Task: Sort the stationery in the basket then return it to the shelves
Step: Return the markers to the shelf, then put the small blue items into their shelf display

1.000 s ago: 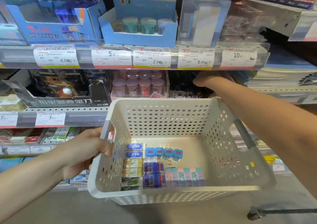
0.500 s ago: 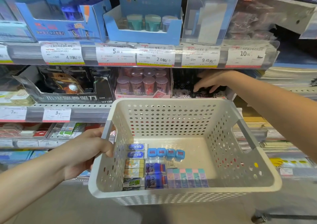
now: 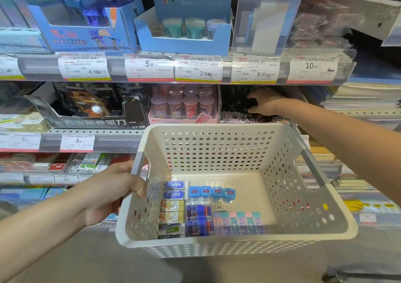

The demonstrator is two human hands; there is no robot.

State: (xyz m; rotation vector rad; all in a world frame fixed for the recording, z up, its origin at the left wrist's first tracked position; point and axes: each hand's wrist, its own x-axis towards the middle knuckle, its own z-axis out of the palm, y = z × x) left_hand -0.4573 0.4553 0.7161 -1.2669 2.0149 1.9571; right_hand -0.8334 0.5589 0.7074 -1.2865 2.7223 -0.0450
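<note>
The left grip point(image 3: 112, 192) curls round the grey handle of the white perforated plastic basket point(image 3: 308, 235); small boxed erasers point(image 3: 195, 209) lie just right of it. The right grip point(image 3: 263, 102) pinches a dark item in the black-patterned shelf box point(image 3: 236, 111).

Stationery shop, price tags point(image 3: 198, 70) along stocked shelves point(image 3: 121, 140)

White perforated basket point(image 3: 217, 152), grey handles on both short sides, held level before the shelves point(image 3: 97, 140). Inside, stationery sorted flat in rows toward the left and near walls: two blue-labelled erasers point(image 3: 174, 189), two yellow erasers point(image 3: 172, 211) and green-labelled erasers point(image 3: 171, 229) along the left wall; four blue-capped sharpeners point(image 3: 211, 192) in a row beside them; two purple-blue packs point(image 3: 199, 219); pastel erasers point(image 3: 238, 223) side by side along the near wall.
</note>
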